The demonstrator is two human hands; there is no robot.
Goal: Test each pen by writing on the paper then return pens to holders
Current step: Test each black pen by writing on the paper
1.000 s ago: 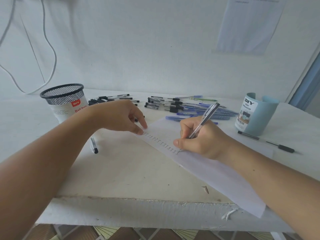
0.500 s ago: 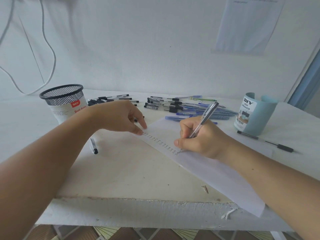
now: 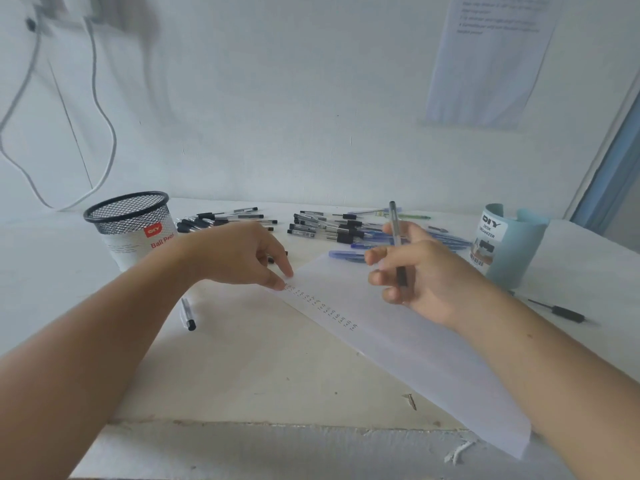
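A white paper (image 3: 415, 344) lies slanted across the table, with a column of small written marks (image 3: 320, 306) along its left edge. My left hand (image 3: 239, 254) presses its fingertips on the paper's upper left corner. My right hand (image 3: 419, 275) is lifted above the paper and holds a clear pen (image 3: 396, 244) upright between its fingers. A black mesh holder (image 3: 130, 226) stands at the left. A light blue holder (image 3: 509, 247) stands at the right. Two heaps of pens (image 3: 332, 228) lie at the back of the table.
One pen (image 3: 187, 313) lies loose under my left forearm, and a black pen (image 3: 557, 310) lies right of my right wrist. A small screw (image 3: 411, 400) rests near the chipped table front edge (image 3: 277, 427). White cables (image 3: 100, 109) hang on the wall at the left.
My right hand has lifted the pen tip off the paper and turned the pen upright. My left hand stays on the paper's corner.
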